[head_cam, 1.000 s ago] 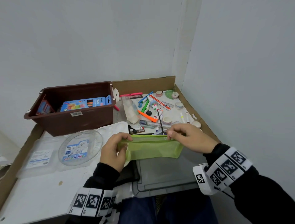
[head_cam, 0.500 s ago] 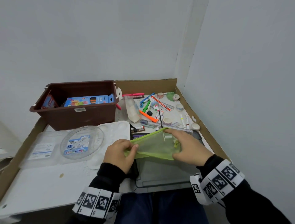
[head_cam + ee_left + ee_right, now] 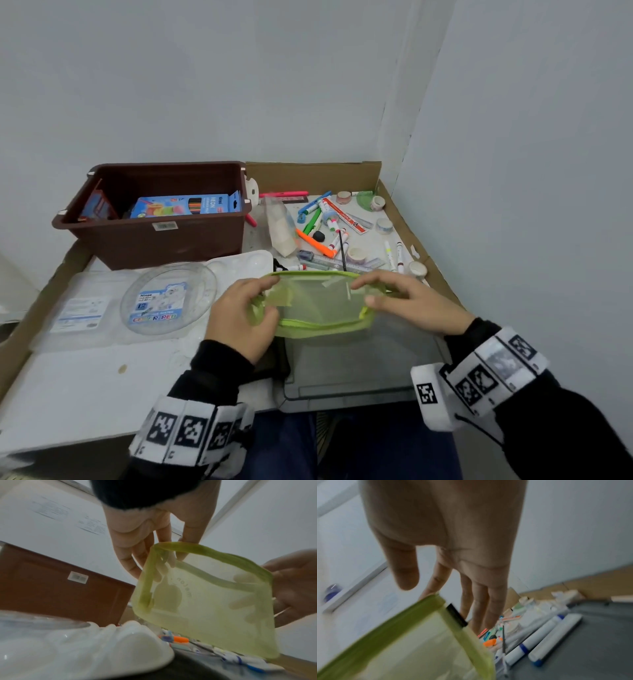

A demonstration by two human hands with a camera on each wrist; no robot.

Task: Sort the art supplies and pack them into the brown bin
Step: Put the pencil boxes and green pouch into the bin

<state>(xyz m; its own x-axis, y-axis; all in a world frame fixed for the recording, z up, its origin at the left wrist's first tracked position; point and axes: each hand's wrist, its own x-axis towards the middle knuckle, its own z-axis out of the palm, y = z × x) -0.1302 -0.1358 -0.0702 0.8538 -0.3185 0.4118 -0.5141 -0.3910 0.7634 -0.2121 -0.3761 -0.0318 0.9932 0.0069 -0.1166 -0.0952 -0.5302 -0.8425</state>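
Green mesh pouch (image 3: 318,305) hangs between both hands: left hand (image 3: 239,315) pinches one end, right hand (image 3: 411,305) fingers grip the other.

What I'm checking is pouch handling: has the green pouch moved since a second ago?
Yes. The green pouch still sits above the grey lid beside the white palette, but it has tipped from hanging flat to spread open.

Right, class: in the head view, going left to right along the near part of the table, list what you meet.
Clear round pen case → left hand → green mesh pouch, held between both hands → right hand.
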